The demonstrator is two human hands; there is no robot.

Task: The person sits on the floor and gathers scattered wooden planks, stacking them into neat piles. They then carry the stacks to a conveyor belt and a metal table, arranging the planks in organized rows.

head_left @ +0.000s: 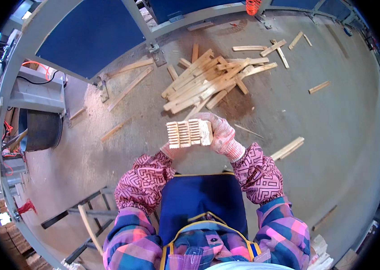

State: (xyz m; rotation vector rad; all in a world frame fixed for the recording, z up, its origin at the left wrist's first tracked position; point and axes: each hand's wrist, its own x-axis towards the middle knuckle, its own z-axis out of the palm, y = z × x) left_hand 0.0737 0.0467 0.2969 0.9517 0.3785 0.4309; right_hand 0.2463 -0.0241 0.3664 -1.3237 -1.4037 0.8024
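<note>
Both of my hands wear pale pinkish work gloves. Between them, in front of my apron, is a compact stack of finger-jointed wood pieces point(183, 133), its comb-like cut ends facing up. My right hand point(221, 133) grips the stack's right side, where a plain, rough pale face shows. At the lower left, my left hand point(170, 151) holds it from below, and the wood hides most of its fingers. On the floor beyond lies a loose heap of wooden strips point(208, 83).
More strips lie scattered, including a pair of strips point(287, 148) at right. Blue machine panels point(91, 38) in a grey frame stand at the far left. A black bin point(41, 130) is at left, with a dark metal rack point(86, 211) low on that side.
</note>
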